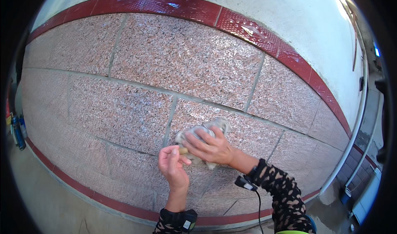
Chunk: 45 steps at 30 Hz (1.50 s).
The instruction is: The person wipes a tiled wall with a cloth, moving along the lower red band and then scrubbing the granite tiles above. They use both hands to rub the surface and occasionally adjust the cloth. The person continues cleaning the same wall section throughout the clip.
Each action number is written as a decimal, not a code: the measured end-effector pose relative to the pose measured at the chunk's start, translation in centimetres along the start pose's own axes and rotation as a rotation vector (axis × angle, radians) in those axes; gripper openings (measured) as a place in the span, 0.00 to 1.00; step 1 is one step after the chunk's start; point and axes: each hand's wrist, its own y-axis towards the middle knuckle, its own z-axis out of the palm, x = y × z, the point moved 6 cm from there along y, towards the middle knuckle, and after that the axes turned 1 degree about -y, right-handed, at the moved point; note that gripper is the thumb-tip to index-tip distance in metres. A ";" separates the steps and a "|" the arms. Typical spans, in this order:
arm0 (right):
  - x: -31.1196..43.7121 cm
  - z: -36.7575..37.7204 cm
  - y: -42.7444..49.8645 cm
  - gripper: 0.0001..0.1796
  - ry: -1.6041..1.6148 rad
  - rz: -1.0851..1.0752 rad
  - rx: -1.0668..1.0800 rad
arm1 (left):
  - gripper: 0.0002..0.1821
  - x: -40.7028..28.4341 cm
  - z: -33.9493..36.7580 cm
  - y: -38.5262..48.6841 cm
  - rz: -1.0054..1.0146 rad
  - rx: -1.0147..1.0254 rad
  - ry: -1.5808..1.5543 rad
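Note:
My right hand [209, 145] is spread over a crumpled greyish-white cloth [221, 124] and holds it against a wall of speckled pink granite slabs [186, 60]. Just to its lower left, my left hand [173, 165] pinches the rounded end of a small tan-brown object [183, 150] between thumb and fingers. The object's far end meets the edge of the cloth, where the rest of it, if any, is hidden. Grey mortar joints [198, 100] run between the slabs around both hands.
Glossy dark-red tiles [183, 9] border the granite along the top, and a red strip [124, 206] runs along its foot. White pipes [350, 159] stand at the right. A black cable [260, 209] hangs from the device [246, 183] on my right wrist. Bottles [18, 131] stand far left.

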 end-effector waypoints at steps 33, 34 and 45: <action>-22.2 -10.8 -9.1 0.27 -0.456 0.468 -0.042 | 0.06 6.9 2.9 -3.9 -0.212 0.304 0.356; -22.5 -11.2 -10.4 0.27 -0.463 0.487 -0.043 | 0.06 7.4 3.4 -4.4 -0.220 0.326 0.365; -25.3 -17.5 -29.3 0.23 -0.588 0.769 0.017 | 0.04 13.3 7.0 -9.6 -0.200 0.456 0.505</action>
